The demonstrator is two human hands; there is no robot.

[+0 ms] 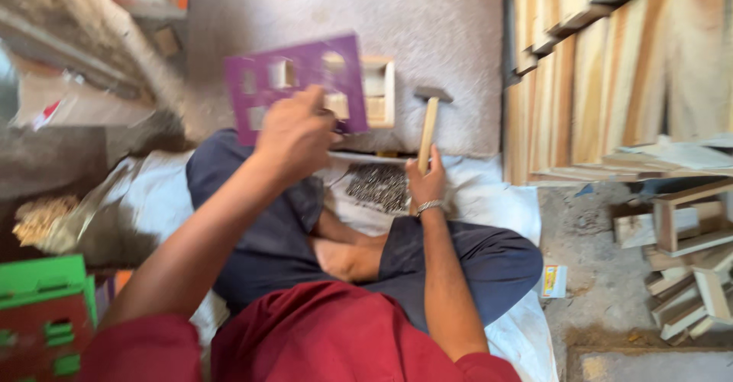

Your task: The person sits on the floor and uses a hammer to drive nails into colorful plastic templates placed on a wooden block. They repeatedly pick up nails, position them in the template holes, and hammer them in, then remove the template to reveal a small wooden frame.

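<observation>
Sitting at the far left edge, a green and red painted wooden piece (42,313) fills the lower corner, and just above it a clear bag of pale wood shavings (46,218) lies on the dark floor. Moving rightward, the left hand (294,134) is raised over the crossed legs in dark blue trousers (259,244), its fingers closed on the lower edge of a purple board (294,84) cut through with square and arched openings; the board is blurred and tilts slightly. Behind the board, touching its right side, an unpainted wooden frame (378,92) with small compartments rests on the grey slab (427,23). Below it, a heap of small dark nails (379,186) lies on the white sheet (489,195) in front of the legs. Just right of the nails, the right hand (425,183), a metal bracelet at its wrist, is wrapped around the wooden handle of a hammer (427,122), whose head points away, just beside the frame. Farther right, long pale planks (611,69) lean in a stack, and small wooden frames and offcuts (687,267) are piled on the concrete floor at the far right.
</observation>
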